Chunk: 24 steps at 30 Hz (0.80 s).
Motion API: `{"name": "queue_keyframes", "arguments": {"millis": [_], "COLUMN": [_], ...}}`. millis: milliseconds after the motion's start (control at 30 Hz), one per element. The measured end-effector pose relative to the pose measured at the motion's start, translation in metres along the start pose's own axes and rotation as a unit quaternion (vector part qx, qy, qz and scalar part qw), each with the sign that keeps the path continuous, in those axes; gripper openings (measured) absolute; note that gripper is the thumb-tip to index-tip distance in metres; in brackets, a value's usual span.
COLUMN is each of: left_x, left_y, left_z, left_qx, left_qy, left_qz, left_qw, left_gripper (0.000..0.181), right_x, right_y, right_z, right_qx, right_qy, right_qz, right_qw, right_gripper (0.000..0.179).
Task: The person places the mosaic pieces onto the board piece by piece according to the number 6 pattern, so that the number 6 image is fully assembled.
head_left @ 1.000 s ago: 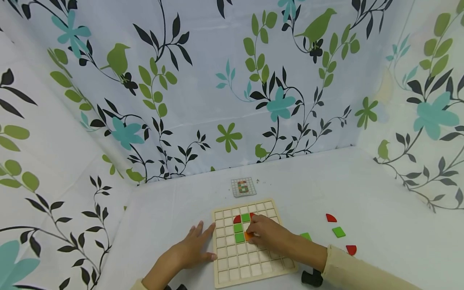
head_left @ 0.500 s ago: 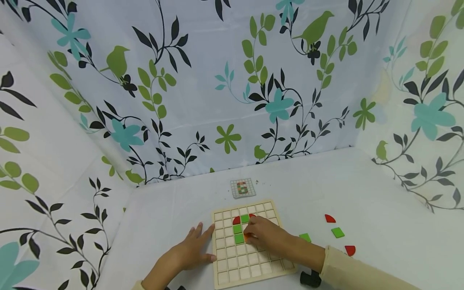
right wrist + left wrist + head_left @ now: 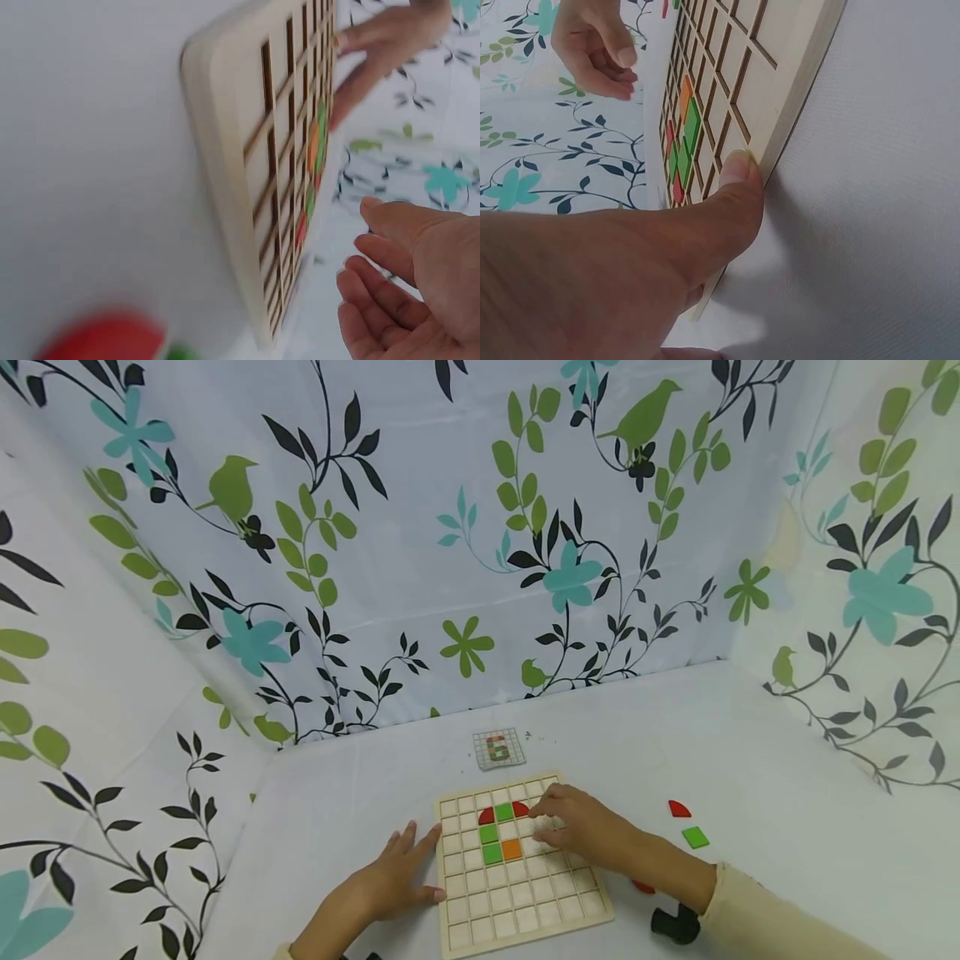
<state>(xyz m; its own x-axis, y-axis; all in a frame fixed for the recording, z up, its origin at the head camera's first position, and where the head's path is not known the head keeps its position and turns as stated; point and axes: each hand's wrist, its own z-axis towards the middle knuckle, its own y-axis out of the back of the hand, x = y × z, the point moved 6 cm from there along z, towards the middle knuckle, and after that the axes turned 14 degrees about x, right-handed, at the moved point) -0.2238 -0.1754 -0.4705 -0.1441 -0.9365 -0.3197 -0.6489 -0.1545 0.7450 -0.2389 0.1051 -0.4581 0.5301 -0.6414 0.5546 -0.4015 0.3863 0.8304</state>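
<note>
We judge the wooden grid board (image 3: 517, 864), flat on the bench (image 3: 787, 827), rigid and light. Left hand (image 3: 390, 881) steadies its left edge, fingers spread. Right hand (image 3: 588, 831) hovers above it, fingers relaxed, empty.

You are looking into a booth closed in by white fabric walls (image 3: 420, 568) printed with black vines, green leaves, green birds and teal flowers. The back panel faces you; side panels (image 3: 82, 752) angle in from left and right. Below them lies a flat white cloth-covered tabletop (image 3: 787, 793), meeting the back panel along a straight seam. The light is soft and even, with faint shadows.
</note>
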Motion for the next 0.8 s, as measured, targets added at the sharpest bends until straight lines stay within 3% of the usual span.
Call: {"name": "queue_keyframes", "arguments": {"millis": [200,400,600,800], "left_x": [0.001,0.002,-0.001,-0.003], "left_y": [-0.001,-0.002,-0.001,0.0], "left_z": [0.0,-0.001,0.001,0.0], "left_qx": [-0.006,-0.011,-0.007,-0.002], "left_qy": [-0.003,-0.009,0.0,0.004], "left_qz": [0.004,0.003,0.008,0.008], "left_qw": [1.0,0.9999,0.9999,1.0], "left_gripper": [0.097,0.097,0.097,0.096], "right_x": [-0.038,-0.087,-0.125,-0.14], "right_y": [0.037,0.06,0.068,0.064], "right_z": [-0.036,-0.082,-0.122,-0.137], "right_qx": [-0.057,-0.105,-0.095,-0.062], "right_qy": [-0.03,-0.091,-0.137,-0.147], "right_qz": [0.016,0.025,0.053,0.071], "right_qw": [0.9978,0.99,0.9845,0.9847], "right_gripper": [0.027,0.027,0.034,0.041]}}
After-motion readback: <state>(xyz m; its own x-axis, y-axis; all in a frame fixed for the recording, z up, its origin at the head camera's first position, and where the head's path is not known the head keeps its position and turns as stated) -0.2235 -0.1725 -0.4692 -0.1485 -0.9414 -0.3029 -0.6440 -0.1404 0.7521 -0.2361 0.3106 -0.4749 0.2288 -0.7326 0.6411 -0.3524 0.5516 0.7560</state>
